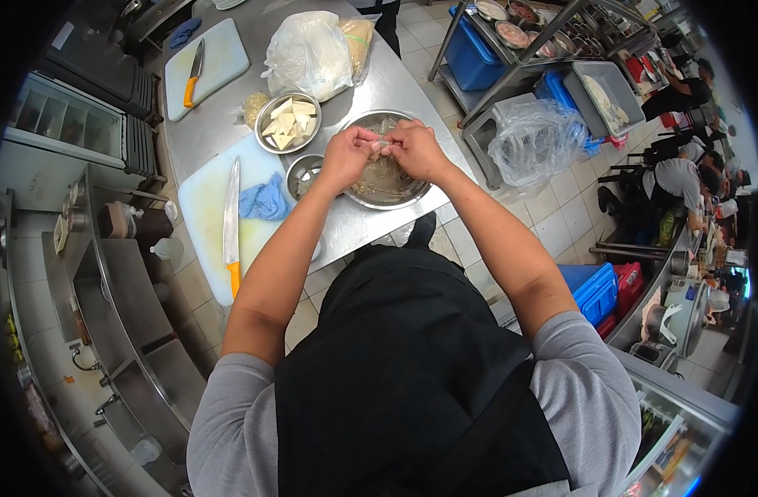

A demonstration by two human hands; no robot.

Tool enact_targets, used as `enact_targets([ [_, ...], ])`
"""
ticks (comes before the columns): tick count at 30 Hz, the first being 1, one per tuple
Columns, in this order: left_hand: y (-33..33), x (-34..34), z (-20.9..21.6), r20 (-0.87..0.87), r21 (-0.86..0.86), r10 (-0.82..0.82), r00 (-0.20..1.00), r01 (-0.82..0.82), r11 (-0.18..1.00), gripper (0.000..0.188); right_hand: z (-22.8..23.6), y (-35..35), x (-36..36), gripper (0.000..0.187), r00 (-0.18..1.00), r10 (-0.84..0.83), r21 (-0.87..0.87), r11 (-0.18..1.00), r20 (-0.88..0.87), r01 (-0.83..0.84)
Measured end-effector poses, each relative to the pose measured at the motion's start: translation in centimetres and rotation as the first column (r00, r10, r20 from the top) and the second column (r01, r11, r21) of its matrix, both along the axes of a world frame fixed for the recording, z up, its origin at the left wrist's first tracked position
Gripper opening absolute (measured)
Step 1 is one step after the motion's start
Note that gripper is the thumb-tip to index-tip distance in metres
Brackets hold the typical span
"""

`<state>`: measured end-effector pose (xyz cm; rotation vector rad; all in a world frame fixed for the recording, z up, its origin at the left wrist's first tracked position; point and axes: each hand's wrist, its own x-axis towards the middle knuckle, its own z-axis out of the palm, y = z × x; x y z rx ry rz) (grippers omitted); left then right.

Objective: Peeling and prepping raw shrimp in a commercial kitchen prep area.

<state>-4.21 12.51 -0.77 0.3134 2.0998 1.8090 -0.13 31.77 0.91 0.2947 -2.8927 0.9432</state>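
Observation:
Both my hands meet above a large steel bowl (390, 205) holding wet, greyish, translucent food that looks like raw shrimp. The fingers of my left hand (350, 157) are pinched together around a small pale piece of food (382, 143). My right hand (419, 151) pinches the same piece from the other side; its exact kind is too small to make out. Beside my left wrist is a smaller steel bowl (291, 187) with a few whitish pieces in it, partly hidden by my forearm. Behind it stands a steel bowl (261, 137) of pale yellow wedges.
A white cutting board (198, 195) carries a long orange-handled knife (231, 215) and a crumpled blue cloth (263, 199). Farther off lie another board (223, 50) with a knife (196, 70) and a full plastic bag (308, 54). A shelf rack (524, 62) stands right; people work beyond.

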Motion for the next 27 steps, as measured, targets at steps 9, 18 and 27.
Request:
enact_targets([
  [9, -1.3, -0.6, 0.9, 0.247, 0.020, -0.003, 0.969, -0.002, 1.000, 0.011, 2.0, 0.6, 0.2, 0.017, 0.998, 0.045, 0.177, 0.983, 0.043, -0.052],
  [18, 0.1, -0.2, 2.5, 0.265, 0.032, 0.018, 0.964, -0.028, 0.999, 0.016, 0.8, -1.1, 0.2, 0.020, 0.998, 0.042, -0.234, 0.971, -0.056, -0.054],
  [27, -0.2, 0.1, 1.8, 0.216, 0.092, -0.083, 0.973, 0.065, 0.994, 0.012, -0.1, -1.7, 0.3, 0.011, 0.979, -0.006, -0.264, 0.963, -0.202, -0.049],
])
